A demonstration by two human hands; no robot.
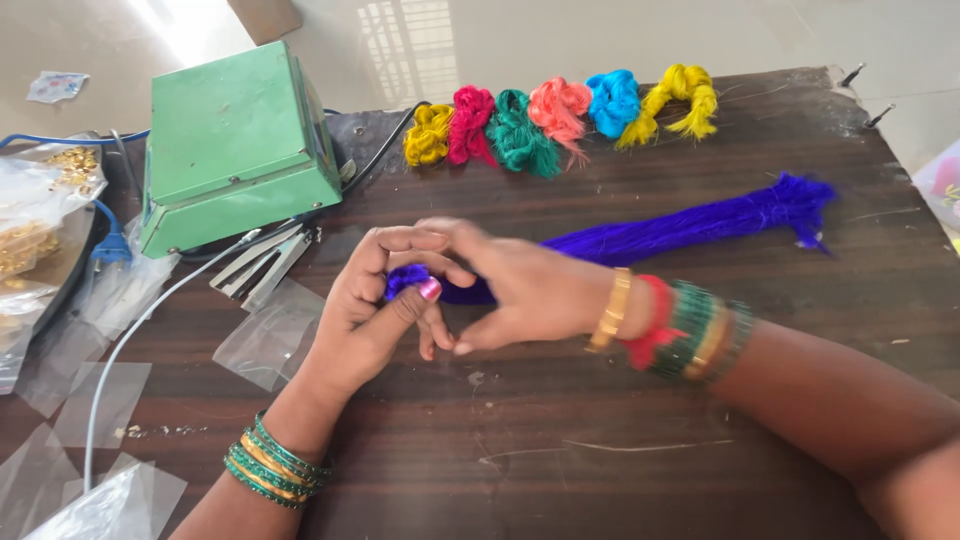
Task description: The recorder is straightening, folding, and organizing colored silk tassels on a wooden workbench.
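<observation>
In the middle of the frame, our left hand [375, 300] and right hand [510, 285] both pinch one long purple thread bundle [690, 225] lying on the desk [600, 460]. Six coloured thread knots [560, 115] sit along the top.

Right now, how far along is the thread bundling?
Done: six knotted bundles lined up at the table's far edge. In hand: left hand and right hand pinch one end of the purple thread. Left: the rest of it lies straight, unknotted.
</observation>
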